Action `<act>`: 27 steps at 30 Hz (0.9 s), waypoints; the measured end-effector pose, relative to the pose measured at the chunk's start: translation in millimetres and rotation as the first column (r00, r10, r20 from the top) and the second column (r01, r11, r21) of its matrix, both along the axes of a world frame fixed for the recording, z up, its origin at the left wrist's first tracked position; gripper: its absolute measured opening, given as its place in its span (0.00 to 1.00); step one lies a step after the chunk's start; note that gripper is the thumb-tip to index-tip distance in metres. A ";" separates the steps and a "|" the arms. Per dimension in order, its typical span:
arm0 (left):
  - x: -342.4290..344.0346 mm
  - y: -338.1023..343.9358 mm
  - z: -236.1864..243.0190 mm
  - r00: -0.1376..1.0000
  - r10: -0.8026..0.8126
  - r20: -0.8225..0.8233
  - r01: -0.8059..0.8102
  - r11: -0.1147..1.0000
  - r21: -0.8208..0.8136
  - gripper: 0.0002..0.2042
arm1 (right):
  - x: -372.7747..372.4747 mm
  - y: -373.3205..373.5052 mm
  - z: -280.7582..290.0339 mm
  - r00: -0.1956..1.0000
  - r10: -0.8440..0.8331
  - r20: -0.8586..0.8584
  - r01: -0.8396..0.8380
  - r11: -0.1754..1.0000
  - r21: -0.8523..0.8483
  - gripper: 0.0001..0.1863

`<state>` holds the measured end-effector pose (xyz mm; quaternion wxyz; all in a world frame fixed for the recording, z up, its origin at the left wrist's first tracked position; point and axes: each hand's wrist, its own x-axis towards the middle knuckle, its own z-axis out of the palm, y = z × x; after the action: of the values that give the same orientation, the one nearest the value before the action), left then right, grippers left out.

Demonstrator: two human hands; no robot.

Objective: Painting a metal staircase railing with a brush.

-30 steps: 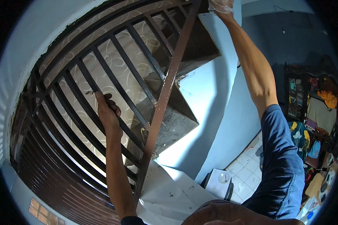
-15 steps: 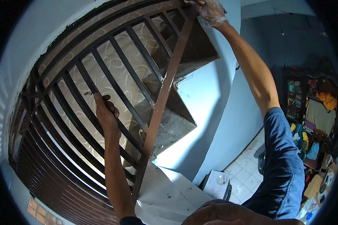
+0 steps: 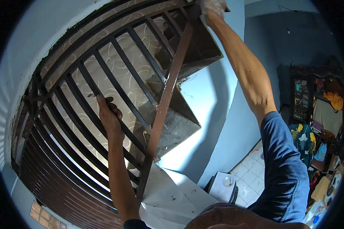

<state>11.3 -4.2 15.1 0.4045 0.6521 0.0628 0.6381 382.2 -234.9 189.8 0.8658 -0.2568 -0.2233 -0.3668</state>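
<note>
My left hand (image 3: 111,114) is closed around a dark bar (image 3: 88,79) of a stair railing. A small thin thing (image 3: 91,95) shows by its thumb tip, too small to name. My right hand (image 3: 214,6) wears a clear plastic glove and is raised to the top edge of the view. It is beside the upper end of the brown slanting beam (image 3: 165,101) into which the bars run. Blur and the picture's edge hide its fingers and anything in them. Pale flecks mark the beam near the bars' lower ends.
Bare grey stair steps (image 3: 177,128) stand just behind the beam. A pale blue wall (image 3: 233,110) rises to their right. Below are a white box-like thing (image 3: 221,187) with a round clear lid or dish on it, and floor tiles (image 3: 250,175). A cluttered shelf (image 3: 302,95) stands far right.
My right hand has shifted slightly upward and its forearm has swung left. The left hand stays on the same bar. The arm's shadow on the wall has moved.
</note>
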 end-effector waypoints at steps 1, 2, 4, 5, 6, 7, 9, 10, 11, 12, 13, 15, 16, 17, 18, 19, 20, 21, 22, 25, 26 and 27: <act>13.0 -2.7 0.0 0.999 -0.035 -0.001 0.035 0.999 -0.006 0.30 | 25.5 2.6 1.3 0.997 -0.044 0.066 0.044 0.999 0.007 0.14; 16.7 -2.9 -0.4 0.999 -0.044 -0.008 0.044 0.999 -0.006 0.30 | 36.4 6.4 1.3 0.988 -0.067 0.139 0.066 0.998 0.013 0.14; 4.1 1.0 -0.2 1.000 -0.029 -0.001 0.029 1.000 -0.004 0.34 | 13.5 5.1 -0.4 0.987 -0.019 0.157 0.018 1.000 0.013 0.12; -4.2 6.0 -1.4 1.000 0.005 0.006 -0.005 1.000 -0.010 0.34 | -7.5 10.1 -2.7 0.986 0.033 0.164 -0.036 0.999 0.012 0.11; 0.0 3.3 -2.2 1.000 0.002 -0.005 -0.002 1.000 -0.011 0.34 | -16.6 -0.6 -0.6 0.931 0.264 0.252 -0.288 0.956 0.061 0.11; 3.2 1.2 -2.4 1.000 0.000 -0.017 0.000 1.000 -0.011 0.35 | -7.1 1.1 3.7 0.934 0.254 0.250 -0.278 0.958 0.064 0.11; 4.2 -0.2 -1.3 1.000 -0.010 -0.008 0.010 1.000 -0.009 0.35 | 2.2 9.7 9.9 0.975 0.068 0.211 -0.056 0.996 -0.063 0.10; 3.1 0.8 -0.9 1.000 -0.022 -0.004 0.022 1.000 -0.006 0.35 | 7.0 8.1 3.7 0.971 0.029 0.239 -0.013 0.998 -0.069 0.13; 2.7 1.4 -0.9 0.999 -0.033 0.000 0.033 0.999 -0.002 0.35 | 13.1 -1.2 3.0 0.971 0.028 0.239 -0.011 0.997 -0.072 0.13; 1.6 3.1 -0.6 1.000 -0.022 0.005 0.022 1.000 -0.004 0.35 | 6.5 -13.9 6.4 0.994 -0.101 0.051 0.106 0.989 -0.106 0.13; 0.2 4.4 -1.1 1.000 -0.010 -0.005 0.010 1.000 -0.001 0.34 | -1.6 -23.5 4.9 0.962 -0.237 -0.137 0.214 0.963 -0.165 0.14; 0.8 2.9 0.2 1.000 -0.015 -0.014 0.015 1.000 0.009 0.34 | -6.2 -30.2 -1.9 0.982 0.189 0.008 -0.188 0.981 -0.054 0.15; 3.3 0.2 -0.1 1.000 -0.029 -0.007 0.029 1.000 0.005 0.34 | 5.7 -28.5 0.9 0.988 0.143 -0.061 -0.148 0.986 -0.083 0.15; 6.4 -2.4 -0.3 0.999 -0.044 -0.001 0.044 0.999 0.002 0.34 | 18.4 -29.8 2.1 0.987 0.094 -0.129 -0.109 0.988 -0.114 0.15; 2.3 2.2 -0.8 1.000 -0.022 0.006 0.022 1.000 -0.005 0.34 | 7.2 -27.2 -1.9 0.973 0.210 -0.098 -0.223 0.963 -0.152 0.15; 2.8 1.8 -0.9 1.000 -0.024 0.000 0.024 1.000 -0.002 0.34 | 6.0 -29.1 -2.7 0.972 0.213 -0.097 -0.226 0.962 -0.153 0.15; 3.0 2.0 -1.1 1.000 -0.025 -0.006 0.025 1.000 0.001 0.33 | 4.6 -29.8 -3.3 0.976 0.218 -0.022 -0.219 0.972 -0.083 0.14; 1.6 3.7 -1.1 1.000 -0.024 -0.008 0.024 1.000 0.002 0.33 | 4.5 -31.2 -3.9 0.975 0.215 0.052 -0.215 0.977 -0.010 0.14; -0.2 6.6 -1.1 1.000 -0.026 0.001 0.026 1.000 -0.002 0.33 | -0.6 -31.8 -3.6 0.984 0.153 -0.095 -0.166 0.974 -0.155 0.13; 3.4 2.0 -0.9 0.999 -0.037 0.003 0.037 0.999 -0.004 0.33 | 21.9 -17.1 -2.0 0.897 0.426 0.114 -0.433 0.900 0.042 0.12; 5.3 0.1 -0.7 1.000 -0.029 -0.002 0.029 1.000 -0.007 0.33 | 26.9 -18.4 1.2 0.898 0.424 0.117 -0.431 0.901 0.042 0.12; 3.1 0.1 -1.2 1.000 -0.022 -0.005 0.022 1.000 -0.008 0.33 | 23.2 -16.0 2.0 0.964 0.261 0.056 -0.259 0.965 -0.026 0.12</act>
<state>14.4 -4.0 13.9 0.4138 0.6527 0.0593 0.6318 405.4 -250.9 191.9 0.8972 -0.2220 -0.2838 -0.2554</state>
